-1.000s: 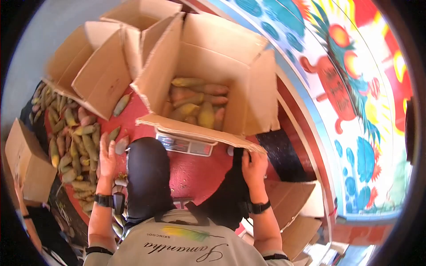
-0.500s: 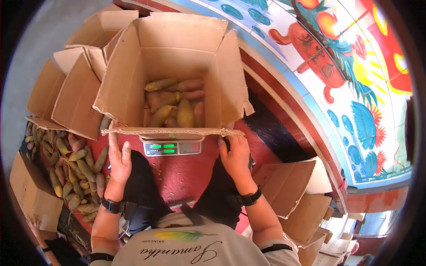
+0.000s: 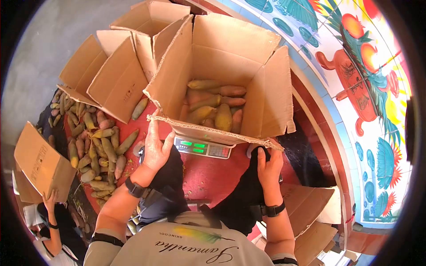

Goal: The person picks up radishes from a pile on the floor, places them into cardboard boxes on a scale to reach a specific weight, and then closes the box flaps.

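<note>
A large open cardboard box (image 3: pixel 230 42) stands before me, with several long oval fruits (image 3: pixel 222 117) at its bottom, yellow-green to reddish; their exact kind I cannot make out. Beneath the box's near side, a digital scale (image 3: pixel 202 148) shows lit green figures. My left hand (image 3: pixel 155 150) grips the near left corner, its thumb apart and its fingertips partly hidden at the edge. At the near right corner, my right hand (image 3: pixel 271 166) holds the flap, its thumb up in front and its fingers behind the cardboard.
A heap of the same long fruits (image 3: pixel 104 148) lies on the red floor at left. Other open boxes (image 3: pixel 117 82) stand behind it. At lower left another person's hand (image 3: pixel 51 199) touches a box (image 3: pixel 37 157). More cardboard (image 3: pixel 306 204) lies at right, beside a painted tile wall (image 3: pixel 330 88).
The view has swung left, so everything sits further right. Both my hands remain at the box's near corners. The other person's box at lower left has been raised and tilted.
</note>
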